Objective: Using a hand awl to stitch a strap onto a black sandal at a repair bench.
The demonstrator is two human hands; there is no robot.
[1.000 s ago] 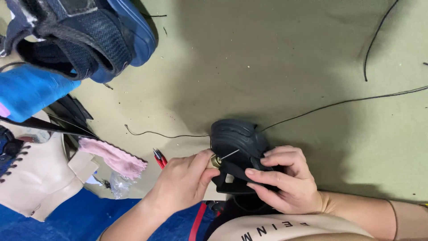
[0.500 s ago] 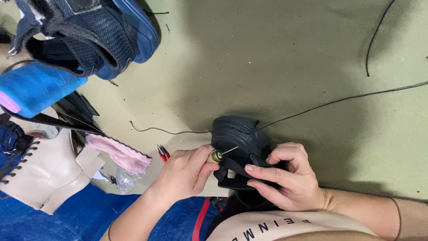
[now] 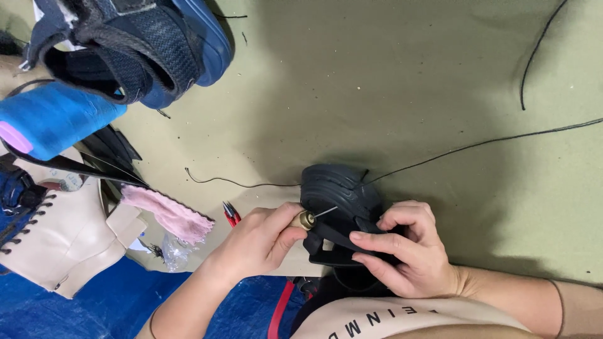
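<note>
Hands at the black sandal (image 3: 339, 201) on the counter (image 3: 389, 81): left hand (image 3: 260, 242) pinches the awl (image 3: 306, 220), right hand (image 3: 408, 251) fingers clamp the strap (image 3: 333, 242) beside it; a slip could jab those fingers or snag the thread (image 3: 477, 145).

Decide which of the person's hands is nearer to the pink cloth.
The left hand is nearer: it grips an awl just right of the pink cloth. The right hand holds the black sandal farther right.
</note>
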